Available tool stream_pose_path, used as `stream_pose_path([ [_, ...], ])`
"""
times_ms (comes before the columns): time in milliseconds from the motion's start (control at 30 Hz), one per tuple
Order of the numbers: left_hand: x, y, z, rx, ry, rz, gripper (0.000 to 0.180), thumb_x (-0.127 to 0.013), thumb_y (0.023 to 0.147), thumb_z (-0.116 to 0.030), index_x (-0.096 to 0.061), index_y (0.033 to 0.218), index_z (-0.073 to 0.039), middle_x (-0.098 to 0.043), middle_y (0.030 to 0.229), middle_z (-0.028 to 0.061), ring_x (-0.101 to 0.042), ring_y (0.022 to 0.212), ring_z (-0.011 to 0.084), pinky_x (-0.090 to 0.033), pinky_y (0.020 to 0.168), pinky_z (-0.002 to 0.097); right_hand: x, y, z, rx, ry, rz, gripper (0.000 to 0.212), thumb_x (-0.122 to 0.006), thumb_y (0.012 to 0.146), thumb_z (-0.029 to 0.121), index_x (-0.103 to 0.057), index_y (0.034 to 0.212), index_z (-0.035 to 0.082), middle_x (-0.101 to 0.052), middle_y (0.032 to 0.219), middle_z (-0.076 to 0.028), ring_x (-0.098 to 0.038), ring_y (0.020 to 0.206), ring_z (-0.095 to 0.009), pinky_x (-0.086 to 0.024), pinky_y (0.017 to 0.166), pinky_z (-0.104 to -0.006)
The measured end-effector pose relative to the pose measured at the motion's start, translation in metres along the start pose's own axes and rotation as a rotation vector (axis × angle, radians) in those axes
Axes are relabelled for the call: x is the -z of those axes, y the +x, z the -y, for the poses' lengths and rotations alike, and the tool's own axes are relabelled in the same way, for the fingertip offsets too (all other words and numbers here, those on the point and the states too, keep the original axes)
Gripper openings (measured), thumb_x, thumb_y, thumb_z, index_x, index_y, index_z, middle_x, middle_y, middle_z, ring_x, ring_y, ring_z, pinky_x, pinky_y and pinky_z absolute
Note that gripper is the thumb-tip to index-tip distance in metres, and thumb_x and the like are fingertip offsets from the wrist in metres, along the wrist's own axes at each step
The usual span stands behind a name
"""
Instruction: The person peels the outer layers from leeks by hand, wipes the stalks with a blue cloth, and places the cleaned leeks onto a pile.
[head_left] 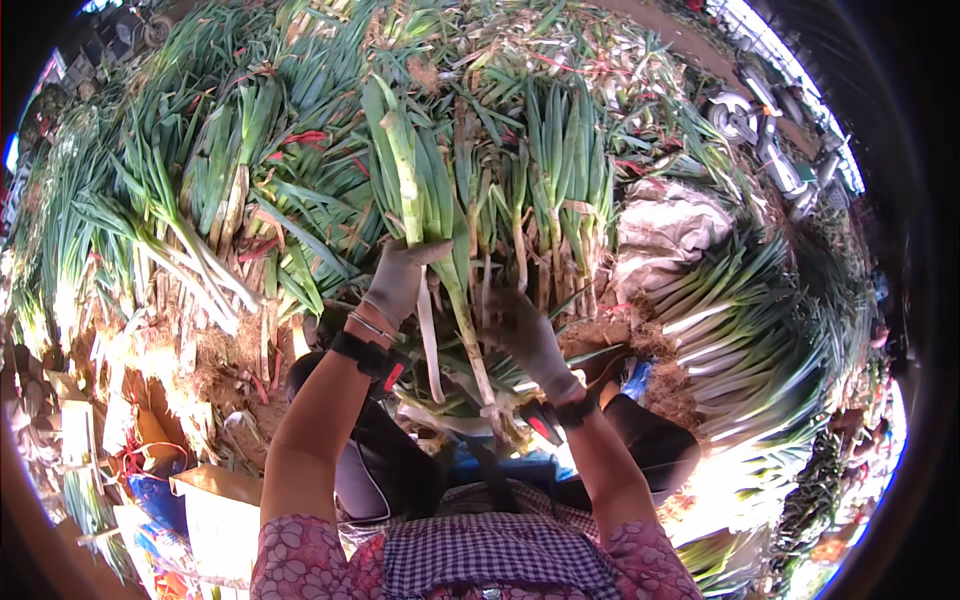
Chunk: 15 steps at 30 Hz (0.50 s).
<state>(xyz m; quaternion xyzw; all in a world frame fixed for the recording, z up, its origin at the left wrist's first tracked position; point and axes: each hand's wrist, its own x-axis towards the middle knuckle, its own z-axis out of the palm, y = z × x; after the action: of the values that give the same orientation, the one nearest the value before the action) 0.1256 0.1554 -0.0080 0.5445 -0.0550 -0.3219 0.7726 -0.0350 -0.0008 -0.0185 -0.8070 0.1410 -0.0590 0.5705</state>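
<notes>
My left hand [400,283], in a pale work glove, is closed around a few long green onions [408,180]. Their green leaves point away from me, and the white stalks hang down toward my lap. One longer stalk [470,345] slants to a rooty end between my knees. Just right of that stalk is my right hand [522,335], also gloved, with its fingers curled in shadow. Whatever those fingers pinch is too dark to make out. Beyond both hands stand more green onions [565,170], upright and close together.
Heaped green onions [230,130] spread across the far side and left. A row of cleaner, white-stalked onions [740,350] lies at my right, beside a crumpled pale sack [670,235]. Cardboard [220,520] sits at the lower left; a parked scooter [775,150] is far right.
</notes>
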Motion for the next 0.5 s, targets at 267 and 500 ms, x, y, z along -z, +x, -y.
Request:
stream_pose_path([
  [267, 0.019, -0.023, -0.024, -0.199, -0.041, -0.010, 0.018, -0.067, 0.083, -0.012, -0.068, 0.097, 0.000, -0.065, 0.078, 0.0001, -0.054, 0.058, 0.0074, -0.043, 0.053, 0.0230, -0.062, 0.046, 0.044, -0.025, 0.520, 0.202, 0.040, -0.072, 0.078, 0.004, -0.058, 0.114, -0.003, -0.067, 0.099, -0.004, -0.060, 0.086, -0.010, -0.047, 0.079, -0.0254],
  [500, 0.035, -0.023, -0.040, -0.198, 0.103, -0.123, 0.017, -0.069, 0.082, -0.015, -0.068, 0.091, -0.001, -0.063, 0.075, 0.0006, -0.052, 0.055, 0.0078, -0.039, 0.047, 0.0215, -0.085, 0.035, 0.043, 0.027, 0.315, -0.033, 0.013, -0.070, 0.078, 0.004, -0.061, 0.088, 0.002, -0.058, 0.076, 0.003, -0.052, 0.068, -0.007, -0.043, 0.063, -0.0230],
])
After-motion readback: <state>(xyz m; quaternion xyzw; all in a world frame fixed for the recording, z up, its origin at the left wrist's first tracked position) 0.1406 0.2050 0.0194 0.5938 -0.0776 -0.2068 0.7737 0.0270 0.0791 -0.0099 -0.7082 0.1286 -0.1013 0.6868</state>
